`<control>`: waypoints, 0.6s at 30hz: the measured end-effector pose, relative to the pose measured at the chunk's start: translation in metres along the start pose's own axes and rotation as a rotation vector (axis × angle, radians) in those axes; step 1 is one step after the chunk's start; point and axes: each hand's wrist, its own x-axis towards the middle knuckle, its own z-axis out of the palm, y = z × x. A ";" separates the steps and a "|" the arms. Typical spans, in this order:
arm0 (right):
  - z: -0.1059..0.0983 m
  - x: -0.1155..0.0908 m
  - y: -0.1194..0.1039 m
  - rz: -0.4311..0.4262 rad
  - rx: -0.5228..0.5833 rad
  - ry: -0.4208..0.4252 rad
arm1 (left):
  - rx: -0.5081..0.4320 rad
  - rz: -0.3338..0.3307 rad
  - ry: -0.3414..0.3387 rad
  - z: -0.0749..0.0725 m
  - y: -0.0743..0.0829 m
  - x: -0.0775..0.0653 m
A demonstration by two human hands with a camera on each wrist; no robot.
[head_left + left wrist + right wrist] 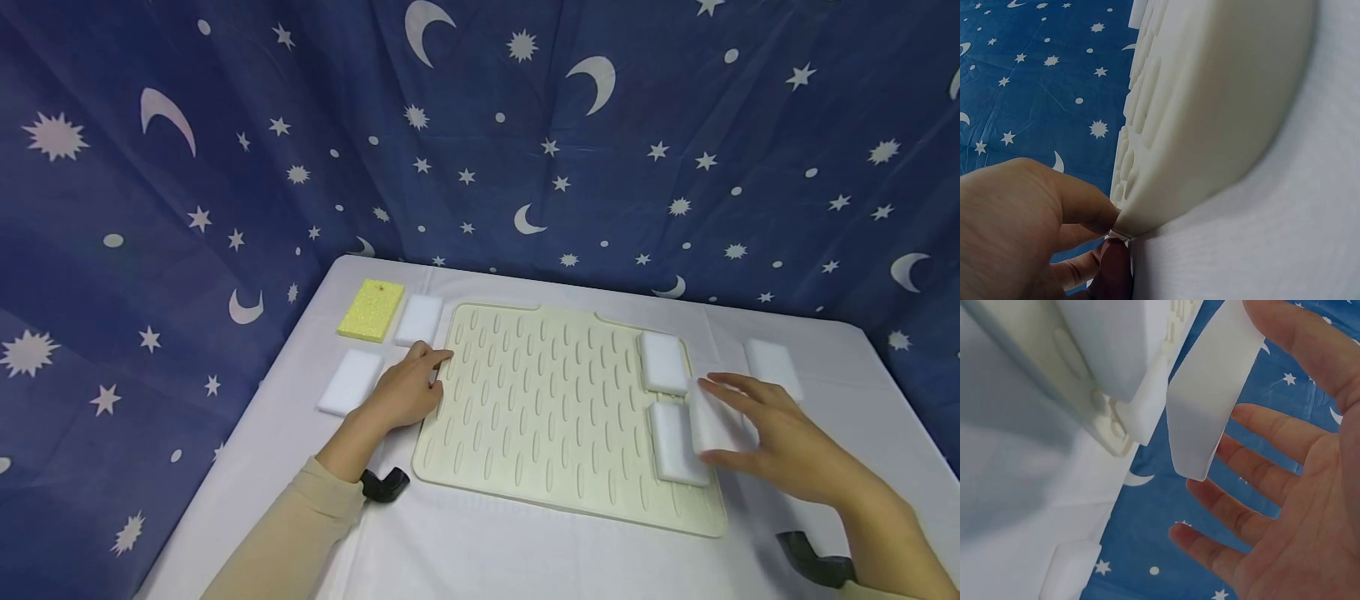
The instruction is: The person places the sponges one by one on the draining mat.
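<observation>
A cream mat (540,408) with raised oval ridges lies on the table. My left hand (408,390) pinches its left edge between thumb and fingers, as the left wrist view shows close up on the mat's side (1229,106). Over the mat's right edge my right hand (795,442) holds a white sponge block (715,421) between thumb and fingertips. In the right wrist view this sponge (1210,400) is raised off the surface. Two more white sponges, an upper one (663,363) and a lower one (677,443), lie on the mat's right side.
Left of the mat lie a yellow sponge (371,310) and two white sponges, one at the back (418,320) and one nearer (351,382). Another white sponge (776,367) is behind my right hand. A blue star-and-moon curtain (480,125) hangs behind the white-covered table (510,550).
</observation>
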 end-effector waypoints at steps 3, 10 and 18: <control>0.001 0.002 -0.004 -0.007 -0.002 -0.001 | 0.001 -0.001 0.000 0.000 0.000 0.000; 0.004 0.007 -0.014 -0.027 0.006 0.004 | -0.004 -0.005 -0.004 0.001 0.000 0.001; 0.010 0.012 -0.023 -0.058 0.014 0.000 | -0.010 -0.004 -0.004 0.001 0.000 0.001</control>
